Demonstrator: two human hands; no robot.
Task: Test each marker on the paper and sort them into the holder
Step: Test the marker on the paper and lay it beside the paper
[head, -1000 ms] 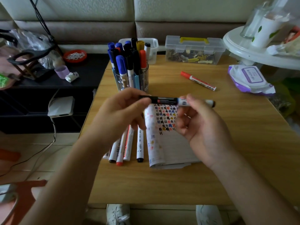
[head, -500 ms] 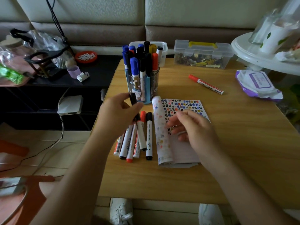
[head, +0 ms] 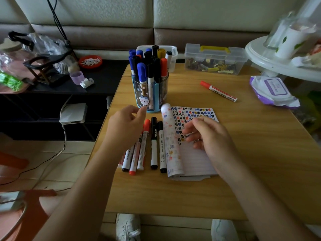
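Both grips are released and hold nothing. The left grip (head: pixel 126 129) hovers with loosely curled fingers over the caps of the row of markers (head: pixel 153 145), its fingertips just short of the holder (head: pixel 150 100) at its 12 o'clock. The right grip (head: pixel 211 138) hangs slack over the paper (head: pixel 194 159); whether it touches I cannot tell. From my station the layout reads as a working line: loose markers lie side by side at the paper's 9 o'clock, handy for the left. The scribbled page sits under the right, to be steadied and written on. The holder, already crowded with upright markers, stands just beyond both. A lone red marker (head: pixel 218 91) lies apart at the paper's 1 o'clock, perhaps set aside. A second ago both grips held one black marker level above the page, and half a second ago the left alone held it upright over the row. Now it is let go, and I judge it to be a black-capped one lying in that row.
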